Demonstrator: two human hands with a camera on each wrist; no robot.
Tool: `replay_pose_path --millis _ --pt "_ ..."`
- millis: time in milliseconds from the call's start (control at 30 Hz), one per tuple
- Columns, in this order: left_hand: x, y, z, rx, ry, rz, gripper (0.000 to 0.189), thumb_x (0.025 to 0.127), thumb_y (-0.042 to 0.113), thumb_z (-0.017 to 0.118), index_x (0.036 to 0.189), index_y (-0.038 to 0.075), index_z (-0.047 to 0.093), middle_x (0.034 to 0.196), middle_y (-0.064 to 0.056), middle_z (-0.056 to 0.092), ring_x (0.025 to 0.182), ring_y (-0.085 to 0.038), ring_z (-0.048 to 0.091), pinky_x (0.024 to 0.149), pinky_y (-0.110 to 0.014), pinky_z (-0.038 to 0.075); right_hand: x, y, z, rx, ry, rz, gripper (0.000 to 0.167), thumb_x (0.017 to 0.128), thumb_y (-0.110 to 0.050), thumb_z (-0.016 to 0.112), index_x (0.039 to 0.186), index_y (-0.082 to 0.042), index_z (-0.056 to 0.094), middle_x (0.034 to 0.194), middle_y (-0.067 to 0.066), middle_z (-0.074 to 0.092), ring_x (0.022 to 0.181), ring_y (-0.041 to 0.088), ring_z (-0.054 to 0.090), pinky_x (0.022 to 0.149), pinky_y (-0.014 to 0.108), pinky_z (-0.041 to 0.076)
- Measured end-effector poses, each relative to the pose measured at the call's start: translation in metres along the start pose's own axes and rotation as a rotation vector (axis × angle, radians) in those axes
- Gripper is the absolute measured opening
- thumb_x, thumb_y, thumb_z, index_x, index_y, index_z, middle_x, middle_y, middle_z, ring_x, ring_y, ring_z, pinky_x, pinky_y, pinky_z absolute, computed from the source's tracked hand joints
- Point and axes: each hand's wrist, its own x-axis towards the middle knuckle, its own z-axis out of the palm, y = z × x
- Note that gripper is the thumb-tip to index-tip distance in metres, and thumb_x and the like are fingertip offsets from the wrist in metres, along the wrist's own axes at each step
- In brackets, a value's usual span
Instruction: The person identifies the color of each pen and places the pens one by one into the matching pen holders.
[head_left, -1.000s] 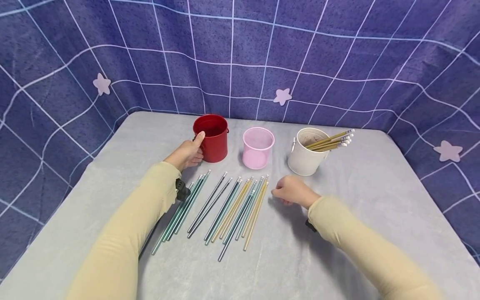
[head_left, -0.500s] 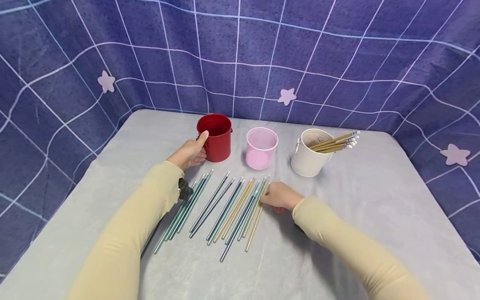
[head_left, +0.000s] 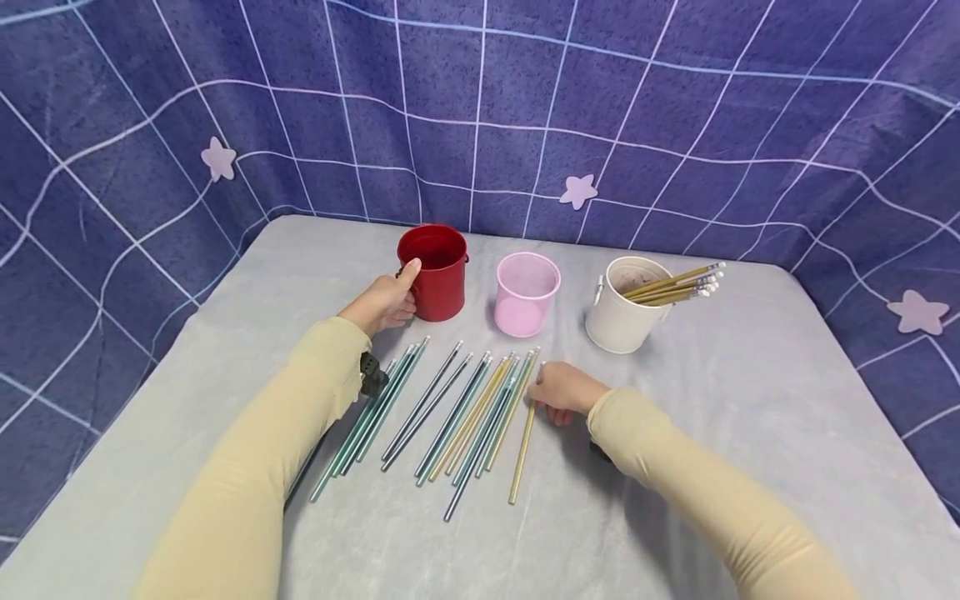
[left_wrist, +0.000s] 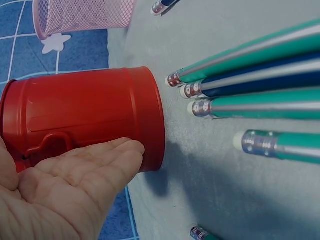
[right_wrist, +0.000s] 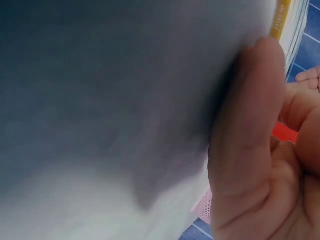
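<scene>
In the head view my left hand (head_left: 390, 300) holds the side of a red bucket (head_left: 444, 292), its thumb at the rim. The left wrist view shows its fingers lying straight along the red wall. My right hand (head_left: 566, 389) pinches a gold pencil (head_left: 522, 454) near its eraser end, which the hand partly hides. The pencil's lower end points toward me, a little apart from the others. In the right wrist view the yellow pencil (right_wrist: 281, 17) shows beyond a fingertip. Left of this hand lie teal pencils (head_left: 367, 433), dark blue pencils (head_left: 423, 408) and more gold pencils (head_left: 468, 425).
A pink mesh cup (head_left: 525, 308) stands between the red bucket and a white bucket (head_left: 618, 321). Several gold pencils (head_left: 675, 287) lean out of the white bucket, erasers up. A grey cloth (head_left: 675, 517) covers the table; a blue curtain (head_left: 480, 100) hangs behind.
My right hand has moved left to the gold pencils and taken hold of the rightmost one. That pencil's lower end has shifted right. The left hand stays at the red bucket.
</scene>
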Motion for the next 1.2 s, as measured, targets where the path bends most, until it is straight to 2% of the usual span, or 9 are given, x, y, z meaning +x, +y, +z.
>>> replay_pose_path --millis 133,267,433,533,733,933,1067,1200 --pt "0.001 0.000 0.001 -0.001 -0.005 -0.003 0.085 0.099 0.056 0.026 0.136 -0.020 0.032 0.140 -0.034 0.039 0.130 -0.041 0.041 0.107 -0.046 0.033 -0.001 -0.003 -0.002 -0.005 -0.005 -0.021 0.030 0.090 -0.008 0.050 0.062 -0.002 0.057 0.047 0.005 0.056 0.039 0.012 0.054 0.043 0.028 0.052" --pt "0.002 0.000 0.003 0.004 -0.006 0.006 0.086 0.099 0.057 0.025 0.135 -0.021 0.032 0.139 -0.035 0.039 0.129 -0.041 0.042 0.107 -0.046 0.034 -0.002 -0.006 -0.005 0.040 0.024 -0.047 0.028 0.089 -0.007 0.051 0.063 0.000 0.059 0.050 0.006 0.058 0.042 0.013 0.058 0.045 0.029 0.053" --pt "0.002 0.000 0.004 0.001 -0.010 0.000 0.086 0.099 0.057 0.025 0.135 -0.020 0.032 0.139 -0.034 0.040 0.129 -0.041 0.042 0.107 -0.045 0.034 -0.004 -0.009 -0.013 0.206 0.077 -0.132 0.016 0.084 -0.002 0.054 0.069 0.001 0.059 0.056 0.007 0.062 0.049 0.013 0.061 0.051 0.028 0.055" --pt "0.001 0.000 0.003 0.003 -0.013 0.005 0.086 0.099 0.057 0.025 0.136 -0.021 0.031 0.140 -0.035 0.038 0.130 -0.041 0.041 0.107 -0.046 0.034 -0.008 -0.014 -0.020 0.284 0.149 -0.219 0.009 0.079 0.001 0.055 0.072 0.001 0.060 0.058 0.006 0.063 0.051 0.012 0.062 0.054 0.028 0.056" --pt "0.001 0.001 0.000 0.010 -0.018 0.011 0.087 0.099 0.057 0.024 0.136 -0.021 0.031 0.141 -0.035 0.037 0.131 -0.042 0.040 0.108 -0.046 0.033 -0.018 -0.022 -0.033 0.225 0.312 -0.356 0.006 0.072 -0.001 0.055 0.071 0.000 0.061 0.057 0.000 0.061 0.050 0.007 0.057 0.050 0.022 0.051" --pt "0.001 0.002 0.001 0.005 -0.019 0.007 0.086 0.099 0.056 0.025 0.136 -0.021 0.030 0.141 -0.035 0.037 0.131 -0.041 0.040 0.108 -0.046 0.032 -0.026 -0.028 -0.044 0.196 0.378 -0.361 0.008 0.071 -0.002 0.056 0.074 -0.002 0.063 0.061 -0.001 0.062 0.052 0.005 0.054 0.051 0.020 0.046" --pt "0.001 0.001 0.000 0.007 -0.013 0.003 0.086 0.099 0.057 0.025 0.137 -0.021 0.030 0.141 -0.034 0.038 0.131 -0.041 0.040 0.108 -0.045 0.032 -0.033 -0.031 -0.051 0.157 0.480 -0.380 0.007 0.070 -0.004 0.058 0.074 -0.003 0.063 0.062 -0.002 0.061 0.056 0.007 0.050 0.051 0.021 0.039" --pt "0.000 0.001 -0.001 0.015 -0.022 0.009 0.087 0.099 0.057 0.024 0.137 -0.021 0.029 0.141 -0.034 0.037 0.132 -0.041 0.039 0.108 -0.045 0.032 -0.039 -0.029 -0.056 0.188 0.581 -0.398 0.009 0.073 -0.004 0.060 0.078 -0.001 0.067 0.065 0.000 0.064 0.059 0.008 0.052 0.054 0.021 0.041"
